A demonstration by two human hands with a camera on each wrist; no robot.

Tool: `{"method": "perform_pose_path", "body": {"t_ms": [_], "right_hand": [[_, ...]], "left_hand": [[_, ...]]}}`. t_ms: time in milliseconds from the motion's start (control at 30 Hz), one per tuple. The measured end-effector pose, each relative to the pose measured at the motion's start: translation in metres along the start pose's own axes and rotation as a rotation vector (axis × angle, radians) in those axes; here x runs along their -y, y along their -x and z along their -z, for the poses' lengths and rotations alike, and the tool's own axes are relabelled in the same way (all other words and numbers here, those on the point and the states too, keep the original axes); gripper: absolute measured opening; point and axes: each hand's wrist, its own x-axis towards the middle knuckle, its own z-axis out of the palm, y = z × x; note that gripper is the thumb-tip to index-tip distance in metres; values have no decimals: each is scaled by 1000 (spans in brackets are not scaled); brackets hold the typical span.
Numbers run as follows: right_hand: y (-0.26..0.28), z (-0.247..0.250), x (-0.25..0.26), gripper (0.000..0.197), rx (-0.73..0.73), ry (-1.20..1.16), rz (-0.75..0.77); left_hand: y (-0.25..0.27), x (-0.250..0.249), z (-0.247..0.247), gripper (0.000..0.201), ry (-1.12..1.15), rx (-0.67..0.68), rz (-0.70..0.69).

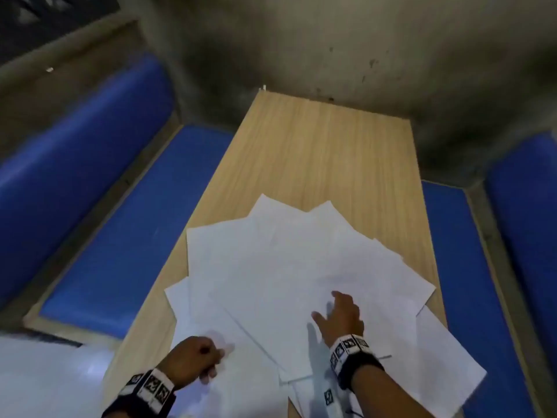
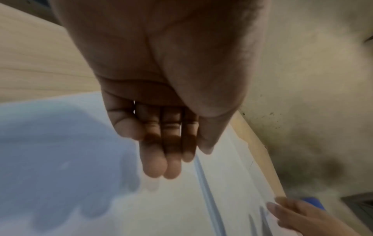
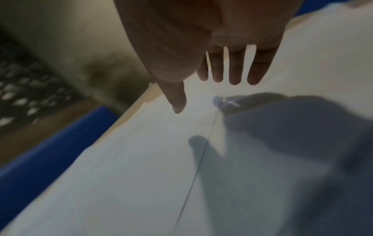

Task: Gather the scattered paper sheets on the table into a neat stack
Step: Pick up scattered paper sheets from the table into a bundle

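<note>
1. Paper sheets (image 1: pixel 286 267) lie fanned and overlapping on the near end of my counter (image 1: pixel 325 146).
2. Benches (image 1: pixel 129 251) flank the counter left and right.
3. A wall (image 1: pixel 361 40) stands behind it.

The paper sheets (image 1: pixel 271 267) overlap in a fan, so each hides part of those beneath; their count cannot be told. At 6 o'clock the lowest sheets and the near end of the table (image 1: pixel 331 140) are cut off by the head view's lower edge. Both forearms are cropped there too. The left hand (image 1: pixel 193 357) hides the paper under it; whether its fingers (image 2: pixel 159 162) touch the sheet cannot be told. The right hand (image 1: pixel 340 318) is blurred in the right wrist view (image 3: pixel 201 39); contact with the paper is uncertain.
</note>
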Motion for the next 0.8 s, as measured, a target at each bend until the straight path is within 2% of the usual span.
{"method": "perform_pose_path", "body": {"t_ms": [100, 167, 267, 300, 400, 467, 533, 633, 800], "right_hand": [[-25, -5, 26, 77, 34, 215, 177], [-41, -8, 46, 80, 78, 263, 203], [-61, -21, 59, 83, 184, 370, 161], [-67, -25, 61, 81, 193, 390, 147], [-76, -34, 57, 59, 132, 414, 170], [-77, -34, 52, 44, 133, 313, 227], [-77, -29, 47, 31, 197, 132, 273], [-75, -10, 36, 37, 255, -19, 291], [-71, 37, 20, 37, 353, 177, 407]], "left_hand": [[-20, 3, 1, 29, -49, -126, -43], [-30, 0, 1, 26, -94, -228, -70], [-48, -9, 9, 16, -71, -425, -61], [-57, -12, 14, 20, -35, -493, -54], [-83, -19, 34, 49, 35, -661, -17], [-99, -22, 47, 63, 24, -744, 34], [-111, -26, 58, 72, -14, -793, 120], [-126, -31, 72, 78, -60, -838, 233], [-146, -34, 85, 82, -155, -827, 291]]}}
